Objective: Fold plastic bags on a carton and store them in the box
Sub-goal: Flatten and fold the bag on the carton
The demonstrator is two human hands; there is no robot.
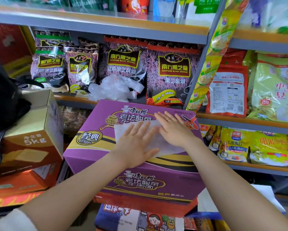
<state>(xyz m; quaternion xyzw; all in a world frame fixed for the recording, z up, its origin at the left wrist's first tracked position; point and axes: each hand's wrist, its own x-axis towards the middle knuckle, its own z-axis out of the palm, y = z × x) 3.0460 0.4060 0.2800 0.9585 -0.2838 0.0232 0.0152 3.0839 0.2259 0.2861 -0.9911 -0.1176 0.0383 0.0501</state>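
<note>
A translucent white plastic bag lies flat on top of a purple carton in the middle of the view. My left hand presses on the bag with straight, spread fingers. My right hand lies flat on the bag's far right part, its fingers pointing up and to the left. Both hands cover most of the bag. A heap of crumpled clear plastic bags sits on the shelf just behind the carton.
Shelves with dark sesame-paste packs stand behind, and cereal packs fill the right shelves. A brown 5kg box with a black bag on it is at the left. More cartons are stacked under the purple one.
</note>
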